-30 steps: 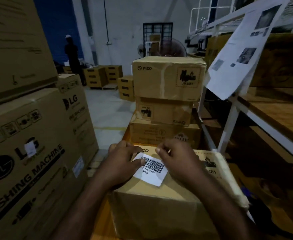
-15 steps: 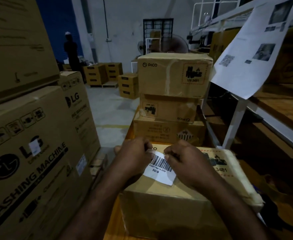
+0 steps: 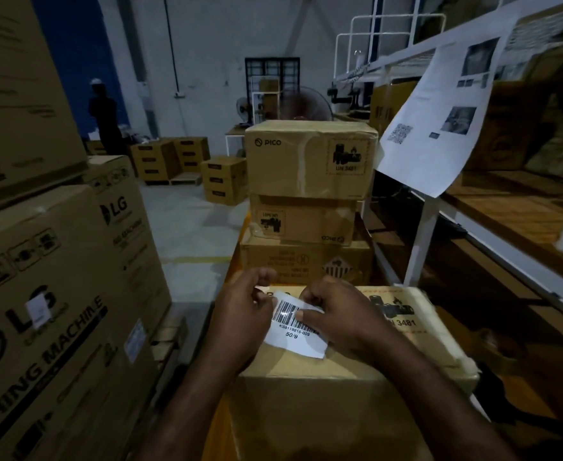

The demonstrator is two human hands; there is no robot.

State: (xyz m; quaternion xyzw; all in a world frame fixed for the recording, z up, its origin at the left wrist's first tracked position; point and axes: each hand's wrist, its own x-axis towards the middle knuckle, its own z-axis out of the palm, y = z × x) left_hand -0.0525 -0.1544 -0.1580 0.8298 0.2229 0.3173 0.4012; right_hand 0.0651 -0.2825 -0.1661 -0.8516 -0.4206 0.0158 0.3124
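Carton point(image 3: 306, 410), stack point(image 3: 306, 261) on yellow platform point(image 3: 222, 434)

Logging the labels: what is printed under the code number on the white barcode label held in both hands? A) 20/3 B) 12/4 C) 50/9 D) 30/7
C: the white label, pinched by the left hand and right hand over the cardboard box, reads 50/9 below its barcode number.

At lower centre, both hands, left hand point(image 3: 240, 322) and right hand point(image 3: 340, 319), pinch a white barcode label point(image 3: 298, 341) against the top of a cardboard box point(image 3: 323, 400). Stacked PICO boxes point(image 3: 310, 161) stand directly behind it.
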